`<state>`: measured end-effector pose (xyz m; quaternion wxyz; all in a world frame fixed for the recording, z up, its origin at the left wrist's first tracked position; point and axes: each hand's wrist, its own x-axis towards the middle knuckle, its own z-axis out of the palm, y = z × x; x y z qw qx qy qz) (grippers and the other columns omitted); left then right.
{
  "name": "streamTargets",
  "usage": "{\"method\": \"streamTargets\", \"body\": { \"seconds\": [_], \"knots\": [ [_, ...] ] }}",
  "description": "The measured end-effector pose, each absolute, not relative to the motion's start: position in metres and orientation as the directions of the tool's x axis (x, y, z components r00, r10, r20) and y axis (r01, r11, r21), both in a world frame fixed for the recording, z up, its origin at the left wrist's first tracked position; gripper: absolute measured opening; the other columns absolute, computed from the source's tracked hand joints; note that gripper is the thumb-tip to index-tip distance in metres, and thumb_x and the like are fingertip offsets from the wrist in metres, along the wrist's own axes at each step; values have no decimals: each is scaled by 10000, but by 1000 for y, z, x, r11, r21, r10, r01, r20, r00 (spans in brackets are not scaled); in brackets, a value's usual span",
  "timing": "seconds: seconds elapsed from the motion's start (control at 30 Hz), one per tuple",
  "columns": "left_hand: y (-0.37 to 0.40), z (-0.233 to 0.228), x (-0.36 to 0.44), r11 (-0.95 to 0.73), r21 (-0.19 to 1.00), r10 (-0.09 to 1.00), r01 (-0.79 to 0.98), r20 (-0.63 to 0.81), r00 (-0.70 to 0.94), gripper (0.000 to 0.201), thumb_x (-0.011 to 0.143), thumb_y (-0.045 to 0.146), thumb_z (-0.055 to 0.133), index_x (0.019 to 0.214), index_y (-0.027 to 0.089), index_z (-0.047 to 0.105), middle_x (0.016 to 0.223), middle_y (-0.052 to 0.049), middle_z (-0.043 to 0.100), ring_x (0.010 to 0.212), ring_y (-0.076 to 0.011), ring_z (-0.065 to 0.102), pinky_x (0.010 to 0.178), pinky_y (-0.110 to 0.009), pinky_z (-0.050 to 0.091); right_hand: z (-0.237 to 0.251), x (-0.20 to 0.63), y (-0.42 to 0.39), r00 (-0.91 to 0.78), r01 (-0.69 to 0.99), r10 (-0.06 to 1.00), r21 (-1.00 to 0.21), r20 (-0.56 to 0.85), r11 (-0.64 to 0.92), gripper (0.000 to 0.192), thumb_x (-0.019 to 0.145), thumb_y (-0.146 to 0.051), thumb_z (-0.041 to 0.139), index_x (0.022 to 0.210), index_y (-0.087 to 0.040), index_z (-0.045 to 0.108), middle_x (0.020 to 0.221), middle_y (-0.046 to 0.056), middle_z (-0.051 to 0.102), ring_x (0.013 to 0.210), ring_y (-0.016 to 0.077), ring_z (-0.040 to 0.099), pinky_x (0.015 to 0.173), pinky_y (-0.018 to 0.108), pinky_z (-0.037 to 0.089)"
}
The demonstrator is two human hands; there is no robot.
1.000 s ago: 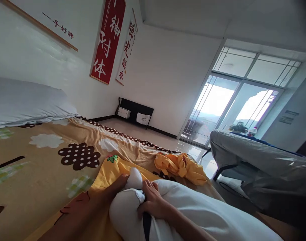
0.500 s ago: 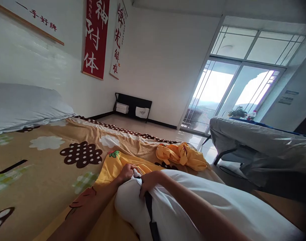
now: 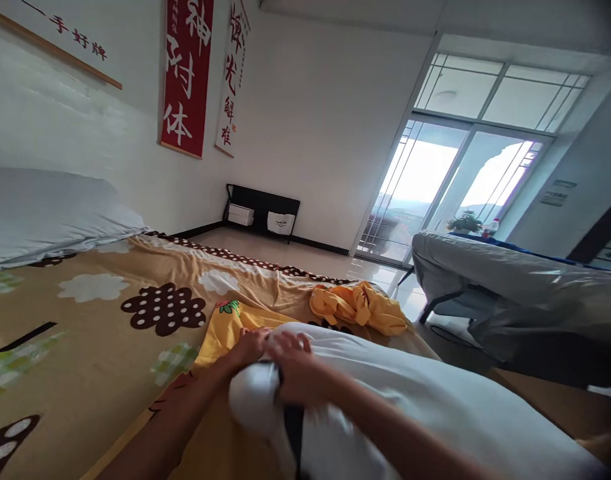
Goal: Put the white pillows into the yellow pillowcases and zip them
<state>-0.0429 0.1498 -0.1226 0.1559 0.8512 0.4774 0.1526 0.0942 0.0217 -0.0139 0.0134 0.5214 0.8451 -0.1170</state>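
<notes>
A: The left hand (image 3: 249, 345) lies at the near end of the white pillow (image 3: 410, 407), forearm stretched in from the lower left, low over the bed. Its fingers curl onto the pillow's corner, pinching the cloth there.

B: And the right hand (image 3: 291, 370)?

A: It comes in from the lower right, forearm laid across the top of the pillow. The hand is blurred; the fingers seem bent down over the pillow's end, just beside the left hand, near a dark strip (image 3: 293, 427) that runs down the pillow below them. It presses or grips the cloth, but how tightly I cannot tell.

B: Where does the pillow lie?

A: Under both hands, on a yellow printed cloth (image 3: 220, 333) that is spread over the brown blanket (image 3: 85, 320) with its dotted flower shapes. Its bulk runs off to the right of the hands.

B: What else is near?

A: Beyond the hands, a crumpled yellow garment (image 3: 358, 308) on the edge of the bed. Far to the left, a second pillow (image 3: 50, 210) against the wall.

B: Any writing?

A: Above the hands, a red scroll (image 3: 185, 73) with large white Chinese characters, the lowest 体. Beside it a white scroll (image 3: 232, 80) with red characters, and a strip on the left reading 手好牌 (image 3: 78, 43). I cannot read the small print on the white bag (image 3: 280, 223) by the far wall.
</notes>
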Motion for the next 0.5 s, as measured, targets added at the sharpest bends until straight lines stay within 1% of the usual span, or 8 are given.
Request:
{"method": "streamTargets", "body": {
  "seconds": [0.03,0.07,0.1,0.17,0.27,0.33,0.4,0.5],
  "knots": [
    [147,-122,-44,-481,416,868,772,106,484,446,927,200,323,1298,246,568,1374,-79,572,1252,-237,525,1025,-444,381,-33,92,-2,-583,806,812,-156,-34,572,924,690,-285,759,1498,-284,311,1532,110,360,1405,350,306,1172,523,183],
    [145,-122,-45,-466,418,877,780,98,471,456,940,205,289,1305,246,559,1359,-84,582,1229,-241,543,1018,-467,386,-55,89,-24,-641,758,766,-116,48,641,786,804,-298,672,1496,-336,301,1533,91,359,1414,330,304,1169,517,211],
    [143,-122,-46,-454,413,883,790,91,460,464,949,207,261,1303,241,559,1343,-92,593,1208,-248,559,1011,-492,389,-78,86,-44,-632,765,766,-66,116,641,604,904,-274,548,1464,-389,352,1519,67,383,1401,320,336,1139,511,279],
    [140,-121,-47,-448,384,888,807,89,450,464,955,204,243,1278,224,575,1324,-108,602,1201,-261,558,1022,-541,368,-122,78,-75,-524,840,816,-11,244,543,490,970,-275,421,1439,-417,390,1517,57,376,1394,338,337,1098,533,335],
    [137,-118,-50,-475,288,879,831,120,461,440,938,146,276,1216,195,614,1334,-128,587,1290,-280,470,1093,-615,230,-151,67,-100,-318,933,877,-45,360,357,510,977,-275,398,1468,-402,347,1547,62,302,1408,376,278,1077,590,329],
    [136,-116,-50,-490,215,872,845,144,469,440,914,99,296,1176,176,641,1306,-147,600,1334,-306,408,1112,-647,128,-139,65,-107,-282,942,896,-78,344,327,521,963,-249,416,1471,-355,365,1545,86,308,1405,393,284,1064,612,324],
    [132,-114,-49,-497,167,866,852,156,475,446,884,74,319,1160,166,657,1258,-163,625,1352,-335,370,1112,-664,74,-104,68,-106,-307,940,908,-62,285,337,496,948,-215,424,1439,-285,437,1509,121,384,1390,392,327,1066,617,310],
    [119,-117,-50,-518,163,854,840,147,498,465,852,91,372,1226,177,635,1271,-166,616,1363,-361,345,1124,-652,69,-32,79,-90,-358,934,916,77,182,350,444,928,-167,417,1351,-224,537,1382,129,547,1323,338,441,1091,573,292]
  ]
}}
